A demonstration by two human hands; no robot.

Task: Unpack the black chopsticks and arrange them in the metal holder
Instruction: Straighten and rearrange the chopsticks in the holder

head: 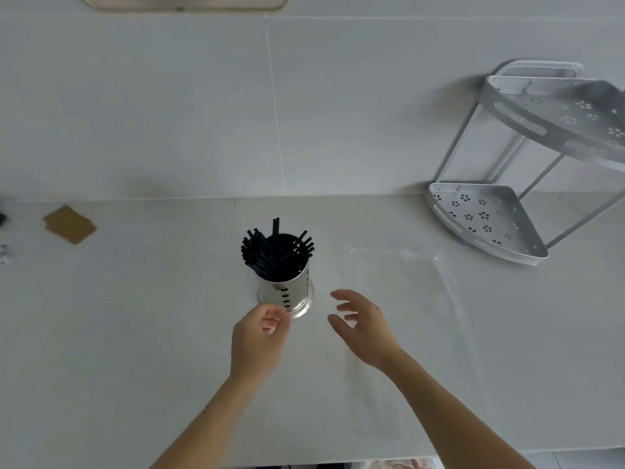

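Note:
A shiny perforated metal holder (pixel 294 292) stands upright at the middle of the white counter. Several black chopsticks (pixel 275 250) stand in it, their ends fanning out above the rim. My left hand (pixel 258 340) hovers just in front of the holder's base, fingers loosely curled, holding nothing. My right hand (pixel 362 324) is to the right of the holder, fingers spread and relaxed, apart from it. A clear plastic wrapper (pixel 399 282) lies flat on the counter beyond my right hand.
A two-tier metal corner shelf (pixel 490 221) stands at the back right against the wall. Brown cardboard pieces (pixel 69 225) lie at the left. Small dark and white items sit at the far left edge (pixel 2 255). The counter's front edge runs along the bottom.

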